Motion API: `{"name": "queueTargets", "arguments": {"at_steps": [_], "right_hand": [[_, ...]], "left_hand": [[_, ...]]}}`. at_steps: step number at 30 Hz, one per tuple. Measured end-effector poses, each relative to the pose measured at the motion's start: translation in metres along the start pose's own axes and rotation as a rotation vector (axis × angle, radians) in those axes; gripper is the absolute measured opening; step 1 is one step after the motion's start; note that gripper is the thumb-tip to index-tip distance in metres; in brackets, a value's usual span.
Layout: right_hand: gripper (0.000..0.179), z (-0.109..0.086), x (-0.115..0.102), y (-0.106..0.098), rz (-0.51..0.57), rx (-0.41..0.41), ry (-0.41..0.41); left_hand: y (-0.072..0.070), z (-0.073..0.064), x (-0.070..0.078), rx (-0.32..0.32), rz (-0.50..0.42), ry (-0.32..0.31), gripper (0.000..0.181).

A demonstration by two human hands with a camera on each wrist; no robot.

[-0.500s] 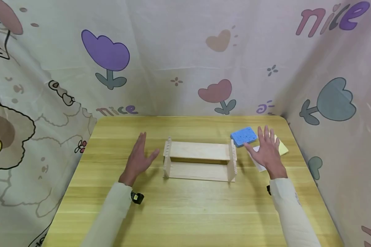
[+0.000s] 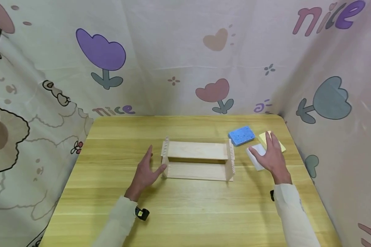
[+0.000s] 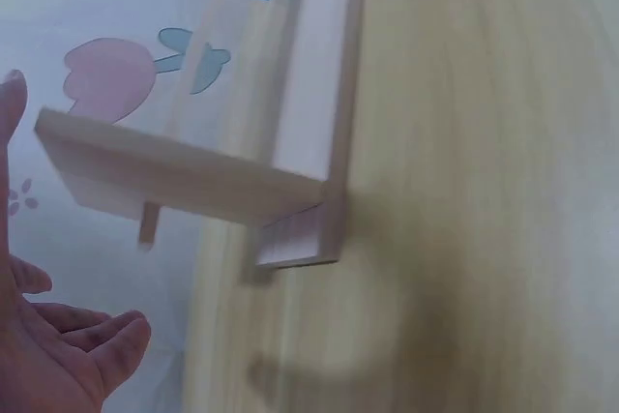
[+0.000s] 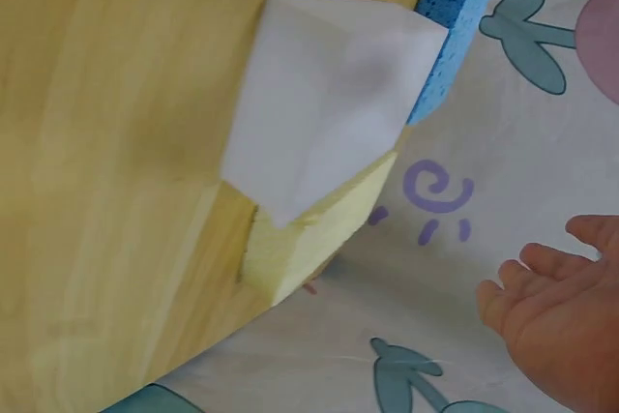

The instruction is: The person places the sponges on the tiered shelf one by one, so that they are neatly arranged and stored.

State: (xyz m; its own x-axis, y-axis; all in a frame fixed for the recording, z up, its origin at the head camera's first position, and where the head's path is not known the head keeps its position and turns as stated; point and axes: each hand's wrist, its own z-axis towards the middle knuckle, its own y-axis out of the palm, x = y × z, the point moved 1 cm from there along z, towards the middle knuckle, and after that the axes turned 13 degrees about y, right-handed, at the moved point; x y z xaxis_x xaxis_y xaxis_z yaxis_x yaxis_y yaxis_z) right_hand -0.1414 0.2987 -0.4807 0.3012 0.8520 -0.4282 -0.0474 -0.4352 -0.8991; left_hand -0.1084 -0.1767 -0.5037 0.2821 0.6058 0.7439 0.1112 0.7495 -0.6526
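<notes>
A small two-tier shelf of pale wood (image 2: 198,151) stands mid-table, with notched side panels. Beside its left end is my left hand (image 2: 145,173), thumb spread from the fingers and nothing held; in the left wrist view its fingers (image 3: 106,340) are apart from the shelf's end panel (image 3: 184,166). My right hand (image 2: 273,158) hovers over a white block (image 2: 255,156) and a yellow sponge (image 2: 280,145), hiding part of both. The right wrist view has the white block (image 4: 329,94) apart from the hand, the yellow sponge (image 4: 319,244) alongside it.
A blue sponge (image 2: 242,135) lies behind the white block, to the right of the shelf. All these things are on a wood-grain table (image 2: 185,212). A printed curtain (image 2: 160,44) hangs behind the table and along its sides.
My left hand has come right and nearer the table's front, closer to the shelf's end. My right hand has drawn back slightly, uncovering more of the white block and yellow sponge.
</notes>
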Motion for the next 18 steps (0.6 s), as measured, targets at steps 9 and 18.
{"name": "queueTargets", "arguments": {"at_steps": [9, 18], "right_hand": [[0.096, -0.005, 0.017, 0.004, 0.02, 0.048, 0.009], [0.094, -0.01, 0.027, 0.015, -0.003, 0.004, 0.056]], "left_hand": [[0.022, -0.009, 0.0, 0.01, -0.08, -0.006, 0.096], [0.042, -0.008, -0.003, -0.003, -0.103, -0.007, 0.087]]}}
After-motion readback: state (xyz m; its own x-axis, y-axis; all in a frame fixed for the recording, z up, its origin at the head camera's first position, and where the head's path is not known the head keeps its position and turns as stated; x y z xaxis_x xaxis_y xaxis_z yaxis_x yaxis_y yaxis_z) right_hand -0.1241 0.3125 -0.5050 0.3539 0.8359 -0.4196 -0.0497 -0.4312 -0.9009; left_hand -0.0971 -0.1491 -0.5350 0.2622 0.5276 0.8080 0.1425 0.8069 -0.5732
